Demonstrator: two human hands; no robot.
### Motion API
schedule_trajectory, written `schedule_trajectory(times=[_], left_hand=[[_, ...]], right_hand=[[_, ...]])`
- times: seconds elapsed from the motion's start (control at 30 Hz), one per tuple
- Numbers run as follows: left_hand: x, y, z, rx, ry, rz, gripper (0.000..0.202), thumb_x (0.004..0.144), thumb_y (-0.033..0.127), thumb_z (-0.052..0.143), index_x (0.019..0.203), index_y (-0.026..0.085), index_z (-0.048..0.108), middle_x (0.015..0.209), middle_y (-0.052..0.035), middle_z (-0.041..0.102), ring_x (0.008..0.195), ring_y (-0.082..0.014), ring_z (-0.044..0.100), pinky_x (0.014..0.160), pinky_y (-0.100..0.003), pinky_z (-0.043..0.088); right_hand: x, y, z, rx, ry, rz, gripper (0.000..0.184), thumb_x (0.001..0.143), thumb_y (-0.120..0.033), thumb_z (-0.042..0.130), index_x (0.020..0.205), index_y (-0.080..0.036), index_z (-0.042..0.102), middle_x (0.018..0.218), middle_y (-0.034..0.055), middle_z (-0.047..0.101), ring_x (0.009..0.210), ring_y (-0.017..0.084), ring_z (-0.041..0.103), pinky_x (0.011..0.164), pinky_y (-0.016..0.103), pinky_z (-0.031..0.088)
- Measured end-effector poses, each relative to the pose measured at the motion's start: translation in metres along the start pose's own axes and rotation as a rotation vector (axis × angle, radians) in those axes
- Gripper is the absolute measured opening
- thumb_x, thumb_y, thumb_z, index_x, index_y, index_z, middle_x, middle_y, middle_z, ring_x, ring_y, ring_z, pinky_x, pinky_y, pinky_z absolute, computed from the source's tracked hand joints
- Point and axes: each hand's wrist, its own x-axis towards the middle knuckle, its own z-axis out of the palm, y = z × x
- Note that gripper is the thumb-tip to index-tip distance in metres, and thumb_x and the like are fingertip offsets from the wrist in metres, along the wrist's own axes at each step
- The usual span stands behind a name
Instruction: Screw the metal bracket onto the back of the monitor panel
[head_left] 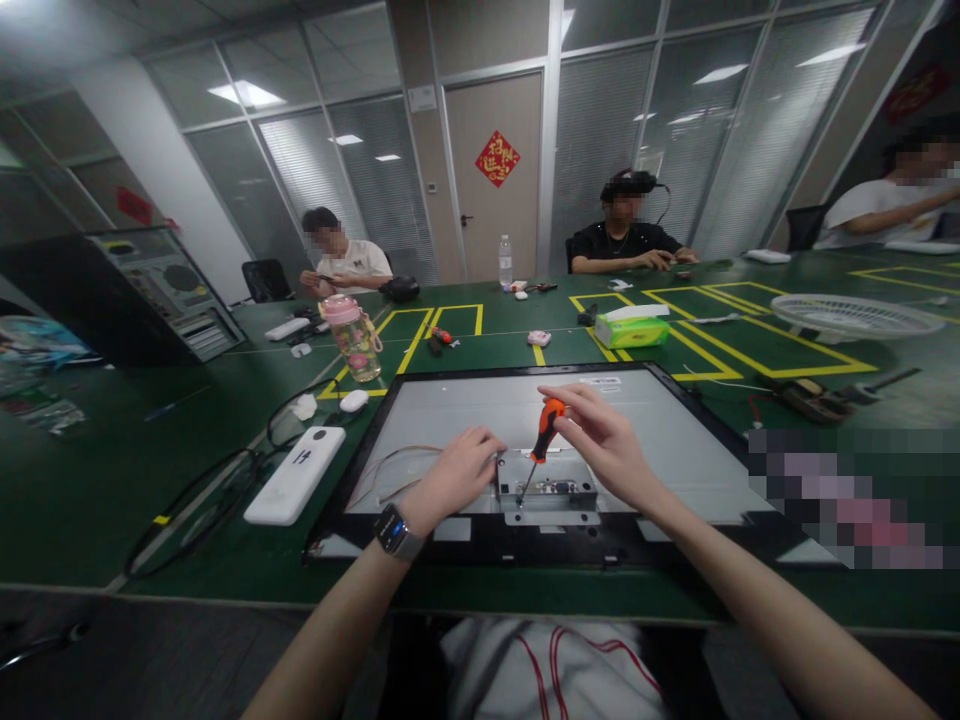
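Holding the orange-and-black screwdriver point(547, 430) by the upper end of its handle, the right grip point(604, 435) is partly closed, thumb on the near side and fingers reaching over the top; how firmly it squeezes I cannot tell. The handle top points up toward that grip, and the shaft runs down and leftward from it, a little toward the wearer, so the long axis is steep but tilted. Its tip ends at the front edge of the metal box point(568, 470), just below the grip; whether it sits in a screw is too small to tell. Held high, the tool probably leaves the fingers free to twist.

Left of the tool, the left grip point(463, 472) has bent fingers at the box's left end, likely to steady it; whether they pinch is hidden. Beneath both grips, the display panel point(682, 440) lies flat, its long axis crossing left to right, presumably for support against downward pressure. The green surface point(480, 588) carries it. Beyond the left grip lie a white block point(295, 478) and, farther off, a pink-lidded bottle point(356, 345).
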Motion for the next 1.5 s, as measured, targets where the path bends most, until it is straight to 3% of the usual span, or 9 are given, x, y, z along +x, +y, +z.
schedule_trajectory(times=[0.1, 0.33, 0.43, 0.63, 0.83, 0.97, 1.17, 1.33, 1.5], left_hand=[[0.000, -0.001, 0.000, -0.014, 0.001, 0.001, 0.029, 0.092, 0.007, 0.046, 0.112, 0.019, 0.063, 0.110, -0.0068, 0.061, 0.106, -0.0230, 0.056, 0.097, -0.036, 0.047], [0.000, -0.001, 0.001, -0.014, -0.004, 0.000, 0.030, 0.091, 0.006, 0.046, 0.113, 0.018, 0.063, 0.110, -0.0074, 0.061, 0.106, -0.0230, 0.056, 0.097, -0.037, 0.047], [0.000, -0.001, 0.001, -0.005, -0.007, 0.000, 0.029, 0.091, 0.006, 0.047, 0.113, 0.018, 0.063, 0.110, -0.0074, 0.061, 0.105, -0.0230, 0.056, 0.096, -0.036, 0.047], [0.001, -0.001, 0.000, 0.003, -0.004, 0.007, 0.028, 0.093, 0.008, 0.046, 0.113, 0.018, 0.063, 0.110, -0.0076, 0.061, 0.107, -0.0232, 0.056, 0.097, -0.036, 0.047], [0.000, 0.001, 0.000, 0.009, -0.006, -0.005, 0.028, 0.092, 0.007, 0.046, 0.112, 0.017, 0.063, 0.110, -0.0077, 0.061, 0.106, -0.0231, 0.056, 0.097, -0.036, 0.047], [0.000, 0.001, -0.001, 0.001, -0.011, -0.003, 0.029, 0.092, 0.007, 0.046, 0.113, 0.018, 0.063, 0.110, -0.0077, 0.061, 0.106, -0.0228, 0.056, 0.096, -0.035, 0.047], [0.000, 0.000, -0.001, 0.002, -0.007, 0.000, 0.028, 0.092, 0.008, 0.047, 0.113, 0.018, 0.062, 0.110, -0.0074, 0.061, 0.106, -0.0230, 0.056, 0.097, -0.036, 0.047], [0.000, 0.001, -0.001, -0.005, -0.001, 0.003, 0.030, 0.092, 0.007, 0.045, 0.113, 0.020, 0.062, 0.111, -0.0066, 0.061, 0.106, -0.0226, 0.056, 0.097, -0.036, 0.046], [0.000, -0.001, 0.001, -0.007, 0.005, 0.003, 0.028, 0.092, 0.008, 0.046, 0.111, 0.019, 0.063, 0.109, -0.0070, 0.061, 0.106, -0.0228, 0.056, 0.097, -0.037, 0.047]], right_hand=[[0.000, -0.001, 0.000, 0.061, -0.015, 0.032, 0.025, 0.094, -0.030, 0.060, 0.116, -0.026, 0.072, 0.102, 0.0067, 0.068, 0.089, 0.020, 0.066, 0.079, 0.034, 0.056], [0.000, 0.002, 0.002, 0.292, 0.053, 0.124, 0.012, 0.076, -0.034, 0.081, 0.080, -0.024, 0.074, 0.080, 0.0010, 0.061, 0.072, 0.016, 0.060, 0.060, 0.027, 0.055], [-0.001, 0.003, 0.002, 0.385, 0.033, 0.219, 0.019, 0.074, -0.034, 0.083, 0.090, -0.026, 0.075, 0.080, 0.0007, 0.068, 0.071, 0.016, 0.064, 0.062, 0.029, 0.057], [-0.003, 0.005, 0.002, 0.483, -0.118, 0.284, 0.024, 0.089, -0.040, 0.069, 0.109, -0.028, 0.074, 0.103, 0.0059, 0.077, 0.098, 0.022, 0.072, 0.093, 0.042, 0.056], [-0.002, 0.004, 0.000, 0.258, -0.058, 0.218, 0.027, 0.085, -0.045, 0.071, 0.106, -0.028, 0.077, 0.104, 0.0048, 0.071, 0.087, 0.020, 0.069, 0.080, 0.035, 0.058], [-0.003, 0.006, -0.001, 0.251, -0.056, 0.209, 0.030, 0.093, -0.042, 0.062, 0.119, -0.031, 0.072, 0.110, 0.0049, 0.074, 0.102, 0.021, 0.069, 0.095, 0.038, 0.053], [-0.003, 0.009, 0.000, 0.331, -0.044, 0.202, 0.022, 0.082, -0.042, 0.076, 0.100, -0.028, 0.078, 0.105, 0.0044, 0.073, 0.090, 0.020, 0.070, 0.081, 0.033, 0.058], [-0.004, 0.009, 0.000, 0.406, -0.112, 0.257, 0.029, 0.094, -0.039, 0.063, 0.121, -0.031, 0.070, 0.111, 0.0062, 0.076, 0.107, 0.023, 0.069, 0.101, 0.044, 0.051], [-0.003, 0.011, 0.000, 0.373, -0.050, 0.210, 0.017, 0.083, -0.039, 0.076, 0.098, -0.030, 0.078, 0.107, 0.0034, 0.073, 0.096, 0.019, 0.069, 0.086, 0.033, 0.057]])
